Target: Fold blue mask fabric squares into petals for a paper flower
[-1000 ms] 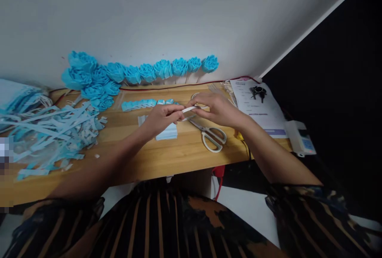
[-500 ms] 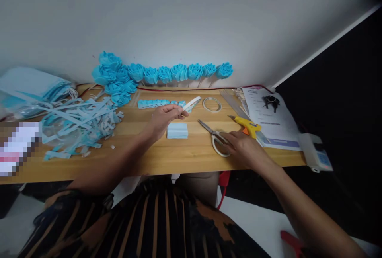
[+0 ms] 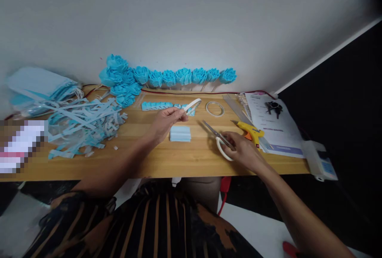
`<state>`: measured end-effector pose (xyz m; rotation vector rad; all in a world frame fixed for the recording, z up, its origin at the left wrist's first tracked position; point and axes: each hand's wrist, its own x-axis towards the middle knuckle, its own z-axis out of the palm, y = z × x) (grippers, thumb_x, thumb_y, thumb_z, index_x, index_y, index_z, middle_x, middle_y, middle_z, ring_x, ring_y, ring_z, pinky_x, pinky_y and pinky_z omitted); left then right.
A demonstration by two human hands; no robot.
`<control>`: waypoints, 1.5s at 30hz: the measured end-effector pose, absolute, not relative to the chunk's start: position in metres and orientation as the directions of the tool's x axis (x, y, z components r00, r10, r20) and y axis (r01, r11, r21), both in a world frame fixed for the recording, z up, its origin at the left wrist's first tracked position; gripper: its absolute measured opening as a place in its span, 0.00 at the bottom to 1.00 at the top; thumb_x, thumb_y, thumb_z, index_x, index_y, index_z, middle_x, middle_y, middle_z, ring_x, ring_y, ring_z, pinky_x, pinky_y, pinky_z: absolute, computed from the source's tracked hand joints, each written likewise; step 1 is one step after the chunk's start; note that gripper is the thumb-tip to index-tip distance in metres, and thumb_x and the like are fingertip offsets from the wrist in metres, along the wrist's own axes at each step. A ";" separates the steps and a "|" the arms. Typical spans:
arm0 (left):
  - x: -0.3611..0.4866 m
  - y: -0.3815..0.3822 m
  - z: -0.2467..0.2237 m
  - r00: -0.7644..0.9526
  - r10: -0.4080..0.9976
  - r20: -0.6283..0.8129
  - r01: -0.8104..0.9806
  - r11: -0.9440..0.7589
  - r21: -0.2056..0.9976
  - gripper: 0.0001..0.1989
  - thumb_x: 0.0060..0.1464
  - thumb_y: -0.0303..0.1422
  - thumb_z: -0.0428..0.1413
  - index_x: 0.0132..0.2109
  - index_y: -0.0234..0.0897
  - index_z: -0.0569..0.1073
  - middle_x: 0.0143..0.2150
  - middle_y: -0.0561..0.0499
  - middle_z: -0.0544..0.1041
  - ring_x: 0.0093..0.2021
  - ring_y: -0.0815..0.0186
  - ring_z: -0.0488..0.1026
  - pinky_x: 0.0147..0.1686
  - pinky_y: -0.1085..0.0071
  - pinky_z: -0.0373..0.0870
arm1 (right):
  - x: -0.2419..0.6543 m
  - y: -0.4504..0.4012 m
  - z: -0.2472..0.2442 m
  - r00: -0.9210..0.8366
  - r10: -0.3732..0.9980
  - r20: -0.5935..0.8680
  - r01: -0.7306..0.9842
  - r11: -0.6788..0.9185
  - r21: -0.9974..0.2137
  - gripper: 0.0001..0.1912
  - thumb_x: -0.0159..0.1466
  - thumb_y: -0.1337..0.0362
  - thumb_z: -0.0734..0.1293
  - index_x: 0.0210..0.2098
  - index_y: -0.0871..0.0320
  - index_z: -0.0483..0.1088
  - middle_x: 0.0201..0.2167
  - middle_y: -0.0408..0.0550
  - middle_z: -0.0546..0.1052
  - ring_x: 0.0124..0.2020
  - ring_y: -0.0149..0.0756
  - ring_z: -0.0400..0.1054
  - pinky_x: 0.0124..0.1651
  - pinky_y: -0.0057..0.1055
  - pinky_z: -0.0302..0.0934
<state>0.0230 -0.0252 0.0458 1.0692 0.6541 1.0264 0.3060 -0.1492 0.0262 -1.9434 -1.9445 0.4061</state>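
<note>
Between the fingertips of my left hand (image 3: pixel 167 122) is a thin white roll of tape (image 3: pixel 193 105), held nearly edge-on above the table. My right hand (image 3: pixel 243 150) is closed on a pair of scissors (image 3: pixel 215 131) with pale handles, the blades pointing away and to the left. One handle loop shows; my fingers cover the other. A small stack of folded light-blue pieces (image 3: pixel 180 133) lies on the table between my hands. Behind the tape runs a row of folded blue pieces (image 3: pixel 157 106), and a second tape ring (image 3: pixel 215 108) lies flat to the right.
Blue flowers (image 3: pixel 183 76) on sticks line the wall. Cut strips (image 3: pixel 86 122) and a pile of blue-white sheets (image 3: pixel 44 85) occupy the left. Rightward are a yellow glue gun (image 3: pixel 252 131), a ruler (image 3: pixel 235 106), papers (image 3: pixel 265 124), keys (image 3: pixel 273 108) and a white box (image 3: pixel 319 158).
My right hand has closed on the scissors and drawn them up, turning the handles. My left hand keeps the tape in much the same place. The whole view has shifted slightly.
</note>
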 end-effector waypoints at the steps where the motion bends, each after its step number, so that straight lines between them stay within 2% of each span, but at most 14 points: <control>1: 0.022 -0.025 0.045 0.405 0.913 0.040 -0.360 0.120 0.925 0.17 0.47 0.46 0.70 0.29 0.35 0.80 0.31 0.48 0.80 0.37 0.64 0.76 0.49 0.62 0.71 | 0.308 -0.149 0.029 0.039 0.999 0.029 0.795 -0.013 -0.607 0.18 0.63 0.55 0.69 0.51 0.54 0.75 0.36 0.49 0.81 0.36 0.42 0.77 0.39 0.36 0.70; 3: 0.021 -0.026 0.042 0.401 0.915 0.043 -0.360 0.115 0.926 0.18 0.47 0.47 0.70 0.29 0.36 0.80 0.32 0.48 0.81 0.38 0.64 0.76 0.50 0.61 0.72 | 0.309 -0.150 0.035 0.051 0.998 -0.039 0.506 -0.059 -0.860 0.24 0.62 0.48 0.71 0.53 0.51 0.73 0.38 0.48 0.82 0.35 0.41 0.78 0.39 0.37 0.72; 4: 0.020 -0.027 0.041 0.398 0.917 0.041 -0.354 0.112 0.929 0.19 0.48 0.48 0.70 0.29 0.36 0.80 0.33 0.47 0.81 0.38 0.63 0.77 0.51 0.61 0.72 | 0.308 -0.152 0.039 0.030 0.997 -0.072 0.363 -0.078 -0.929 0.29 0.59 0.45 0.73 0.56 0.50 0.72 0.40 0.49 0.82 0.37 0.42 0.78 0.40 0.37 0.73; 5: 0.019 -0.027 0.040 0.396 0.918 0.038 -0.344 0.110 0.932 0.19 0.48 0.48 0.69 0.29 0.36 0.80 0.33 0.47 0.82 0.38 0.62 0.77 0.51 0.60 0.73 | 0.305 -0.155 0.042 -0.005 0.995 -0.104 0.247 -0.099 -0.964 0.36 0.56 0.41 0.75 0.58 0.49 0.71 0.43 0.51 0.82 0.38 0.43 0.79 0.41 0.38 0.74; 7: 0.018 -0.029 0.038 0.399 0.916 0.035 -0.327 0.106 0.939 0.20 0.48 0.50 0.69 0.30 0.36 0.81 0.35 0.46 0.83 0.39 0.61 0.77 0.52 0.59 0.73 | 0.295 -0.161 0.049 -0.104 0.984 -0.146 0.128 -0.132 -0.983 0.45 0.50 0.34 0.76 0.60 0.50 0.71 0.45 0.55 0.82 0.40 0.46 0.79 0.41 0.39 0.74; 11: 0.017 -0.031 0.032 0.422 0.906 0.034 -0.299 0.103 0.949 0.23 0.48 0.54 0.68 0.32 0.36 0.81 0.38 0.43 0.83 0.40 0.59 0.78 0.49 0.58 0.75 | 0.273 -0.169 0.064 -0.258 0.956 -0.140 0.068 -0.127 -0.990 0.45 0.54 0.30 0.71 0.62 0.51 0.70 0.43 0.56 0.81 0.41 0.47 0.78 0.40 0.39 0.72; 16: 0.019 -0.031 0.031 0.459 0.885 0.075 -0.325 0.089 0.941 0.26 0.45 0.57 0.69 0.31 0.36 0.81 0.37 0.43 0.84 0.43 0.57 0.80 0.54 0.57 0.74 | 0.263 -0.164 0.069 -0.378 0.917 -0.128 0.082 -0.104 -0.991 0.44 0.56 0.28 0.68 0.60 0.50 0.71 0.42 0.57 0.82 0.41 0.46 0.78 0.36 0.37 0.71; 19: 0.020 -0.032 0.032 0.473 0.877 0.081 -0.349 0.102 0.932 0.27 0.43 0.58 0.70 0.31 0.35 0.81 0.37 0.42 0.84 0.42 0.57 0.80 0.55 0.55 0.74 | 0.262 -0.159 0.060 -0.487 0.863 -0.133 0.061 -0.118 -0.991 0.47 0.54 0.24 0.64 0.59 0.51 0.73 0.45 0.59 0.82 0.44 0.48 0.78 0.43 0.42 0.73; 21: 0.020 -0.032 0.031 0.486 0.870 0.088 -0.358 0.106 0.928 0.28 0.43 0.58 0.70 0.30 0.35 0.80 0.36 0.42 0.84 0.42 0.56 0.81 0.56 0.54 0.73 | 0.262 -0.157 0.052 -0.526 0.836 -0.153 0.044 -0.153 -0.987 0.44 0.58 0.27 0.65 0.60 0.51 0.72 0.48 0.59 0.81 0.45 0.46 0.78 0.49 0.43 0.73; 23: 0.020 -0.032 0.029 0.508 0.856 0.093 -0.358 0.111 0.927 0.28 0.44 0.58 0.69 0.31 0.34 0.80 0.36 0.42 0.84 0.43 0.55 0.81 0.57 0.53 0.72 | 0.262 -0.154 0.044 -0.544 0.821 -0.175 -0.003 -0.210 -0.978 0.41 0.60 0.33 0.69 0.62 0.52 0.71 0.49 0.57 0.79 0.45 0.42 0.77 0.50 0.41 0.72; 28: 0.018 -0.030 0.019 0.554 0.821 0.138 -0.321 0.057 0.945 0.25 0.51 0.55 0.67 0.35 0.34 0.82 0.41 0.41 0.84 0.47 0.55 0.80 0.58 0.55 0.71 | 0.258 -0.141 0.039 -0.594 0.790 -0.154 -0.129 -0.282 -0.951 0.36 0.61 0.42 0.74 0.61 0.57 0.71 0.43 0.51 0.75 0.39 0.33 0.73 0.45 0.32 0.71; 31: 0.017 -0.030 0.013 0.583 0.797 0.159 -0.283 0.016 0.959 0.22 0.53 0.53 0.66 0.36 0.35 0.82 0.42 0.43 0.84 0.46 0.57 0.80 0.55 0.58 0.71 | 0.254 -0.132 0.043 -0.599 0.793 -0.107 -0.165 -0.254 -0.953 0.34 0.62 0.42 0.73 0.59 0.58 0.72 0.42 0.49 0.75 0.36 0.29 0.72 0.42 0.27 0.70; 37: 0.017 -0.030 0.013 0.585 0.804 0.107 -0.177 -0.002 0.984 0.26 0.47 0.55 0.69 0.36 0.34 0.82 0.37 0.45 0.83 0.39 0.61 0.79 0.46 0.62 0.73 | 0.248 -0.119 0.039 -0.576 0.811 -0.101 -0.206 -0.263 -0.943 0.35 0.61 0.42 0.74 0.57 0.61 0.72 0.38 0.49 0.76 0.33 0.30 0.73 0.32 0.25 0.70; 45: 0.017 -0.030 0.017 0.604 0.789 0.111 -0.153 -0.022 0.988 0.25 0.48 0.55 0.68 0.37 0.34 0.82 0.38 0.44 0.84 0.39 0.61 0.79 0.46 0.62 0.73 | 0.241 -0.125 0.043 -0.524 0.842 -0.129 -0.240 -0.292 -0.926 0.30 0.62 0.42 0.73 0.53 0.56 0.75 0.29 0.42 0.73 0.21 0.25 0.63 0.20 0.25 0.54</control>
